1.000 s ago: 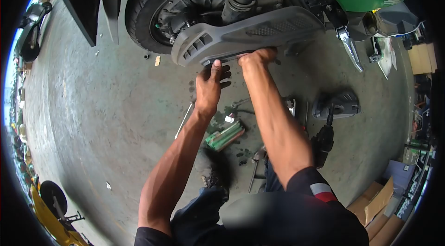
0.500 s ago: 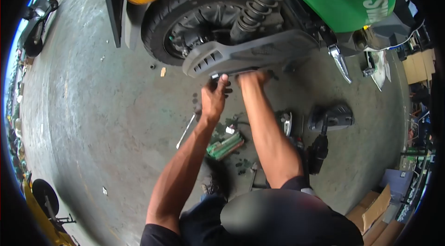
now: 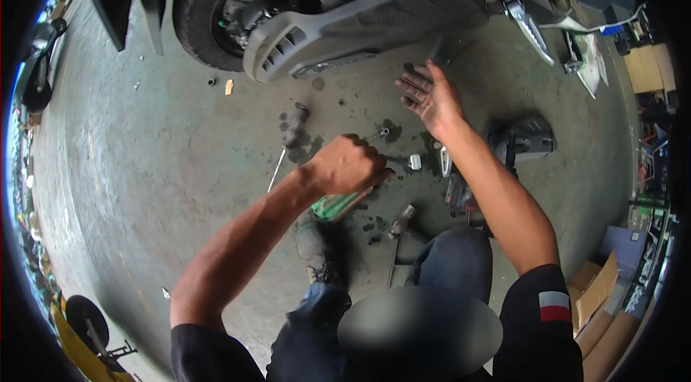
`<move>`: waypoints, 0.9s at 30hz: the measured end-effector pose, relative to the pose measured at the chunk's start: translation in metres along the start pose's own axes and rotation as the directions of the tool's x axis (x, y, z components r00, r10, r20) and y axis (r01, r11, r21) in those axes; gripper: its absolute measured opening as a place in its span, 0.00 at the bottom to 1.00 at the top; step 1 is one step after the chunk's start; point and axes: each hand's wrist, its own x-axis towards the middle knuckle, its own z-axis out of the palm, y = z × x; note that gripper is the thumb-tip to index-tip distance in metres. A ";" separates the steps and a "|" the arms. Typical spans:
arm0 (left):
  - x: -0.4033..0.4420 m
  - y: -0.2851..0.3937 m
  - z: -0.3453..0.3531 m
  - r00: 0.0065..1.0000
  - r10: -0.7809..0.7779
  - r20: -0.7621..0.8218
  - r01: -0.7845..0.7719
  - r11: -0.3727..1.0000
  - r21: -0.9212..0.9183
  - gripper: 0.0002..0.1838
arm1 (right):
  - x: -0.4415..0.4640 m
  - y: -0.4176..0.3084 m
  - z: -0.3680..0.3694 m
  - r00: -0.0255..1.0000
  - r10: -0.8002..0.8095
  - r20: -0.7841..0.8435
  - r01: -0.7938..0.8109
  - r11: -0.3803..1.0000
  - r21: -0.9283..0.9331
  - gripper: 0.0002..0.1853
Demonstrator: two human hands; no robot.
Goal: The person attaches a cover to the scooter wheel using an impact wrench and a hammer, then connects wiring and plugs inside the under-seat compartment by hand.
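My left hand point(image 3: 349, 165) is curled over a green pack point(image 3: 338, 206) on the floor. Its fingers point down and are mostly hidden, so what they hold, if anything, cannot be made out. My right hand point(image 3: 435, 100) is held up with its fingers spread and nothing in it, its fingertips dark with grime. Above both hands is the grey plastic cover point(image 3: 374, 22) beside the rear wheel point(image 3: 198, 15) of a green scooter. Neither hand touches the cover. To the right of my left hand lies a small white block point(image 3: 414, 161).
A long-shafted tool point(image 3: 294, 126) lies left of my left hand, and a hammer-like tool point(image 3: 403, 220) near my knee. A black part point(image 3: 529, 136) sits on the right. The scooter's footpeg point(image 3: 529, 29) juts out above it. Cardboard point(image 3: 597, 288) stands at the right edge.
Both hands have left the underside of the cover. My left hand has come down to the green pack; the right has moved to the right and opened. The view has shifted, with the scooter now higher.
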 end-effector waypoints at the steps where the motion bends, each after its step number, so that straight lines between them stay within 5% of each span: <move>1: 0.008 0.005 0.003 1.000 0.007 0.022 -0.006 1.000 -0.015 0.16 | -0.017 -0.008 -0.013 0.998 -0.013 0.066 0.016 0.999 -0.037 0.26; 3: 0.034 0.004 -0.001 0.968 0.249 0.009 -0.248 0.962 0.110 0.13 | -0.048 -0.019 -0.040 0.991 0.018 0.129 -0.004 0.994 -0.108 0.25; 5: 0.059 0.003 -0.007 0.943 0.326 0.073 -0.334 0.924 0.188 0.11 | -0.075 -0.018 -0.058 0.980 0.042 0.193 -0.011 0.987 -0.162 0.23; 6: 0.072 0.003 -0.008 0.926 0.377 0.000 -0.370 0.909 0.192 0.11 | -0.086 -0.017 -0.067 0.964 -0.092 0.248 0.210 0.839 -0.503 0.22; 7: 0.082 0.002 -0.009 0.909 0.416 -0.013 -0.406 0.892 0.201 0.09 | -0.095 -0.017 -0.078 0.927 -0.186 0.325 0.373 0.532 -0.760 0.22; 8: 0.093 0.003 -0.012 0.890 0.455 -0.026 -0.439 0.873 0.212 0.08 | -0.101 -0.018 -0.088 0.930 0.016 0.366 0.300 0.540 -0.786 0.22; 9: 0.102 0.001 -0.022 0.872 0.490 0.020 -0.482 0.849 0.217 0.06 | -0.110 -0.025 -0.093 0.946 0.000 0.324 0.269 0.558 -0.785 0.22; 11: 0.122 -0.010 -0.034 0.905 0.401 -0.143 -0.381 0.912 0.149 0.05 | -0.124 -0.034 -0.093 0.915 0.320 0.245 0.228 0.091 -0.969 0.21; 15: 0.145 -0.024 -0.046 0.891 0.255 -0.376 -0.250 0.966 0.063 0.06 | -0.093 0.029 -0.112 0.913 0.400 0.083 0.099 -0.020 -0.995 0.17; 16: 0.144 -0.022 -0.028 0.893 0.280 -0.351 -0.292 0.956 0.020 0.06 | -0.100 0.092 -0.135 0.913 0.408 0.015 0.081 -0.145 -0.986 0.16; 17: 0.136 -0.016 -0.020 0.925 0.129 -0.358 -0.196 0.968 -0.156 0.06 | -0.115 0.150 -0.158 0.907 0.421 -0.020 0.112 -0.288 -0.951 0.15; 18: 0.128 -0.011 -0.016 0.938 -0.030 -0.346 -0.085 0.946 -0.313 0.06 | -0.133 0.180 -0.169 0.921 0.380 -0.088 0.032 -0.298 -0.954 0.15; 19: 0.119 -0.011 -0.008 0.931 0.082 -0.356 -0.198 0.932 -0.304 0.06 | -0.147 0.203 -0.180 0.934 0.327 -0.144 -0.038 -0.309 -0.950 0.15; 21: 0.097 -0.003 0.005 0.926 0.164 -0.340 -0.229 0.960 -0.163 0.08 | -0.169 0.263 -0.218 1.000 -0.028 0.000 -0.012 -0.426 -0.905 0.17; 23: 0.073 0.002 0.011 0.974 0.125 -0.190 -0.141 0.987 -0.074 0.08 | -0.187 0.251 -0.227 0.955 -0.219 0.203 0.126 -0.321 -0.939 0.20; 24: 0.063 0.003 0.005 0.950 0.140 -0.280 -0.138 0.990 0.024 0.10 | -0.184 0.240 -0.221 0.950 -0.225 0.218 0.138 -0.325 -0.936 0.20; 26: 0.055 -0.006 -0.014 0.876 0.131 -0.463 -0.050 0.982 0.184 0.17 | -0.180 0.216 -0.212 0.933 -0.255 0.253 0.248 -0.055 -0.967 0.20; 27: 0.047 -0.018 -0.026 0.831 0.097 -0.548 0.038 0.972 0.230 0.22 | -0.181 0.203 -0.199 0.938 -0.230 0.261 0.256 -0.054 -0.965 0.20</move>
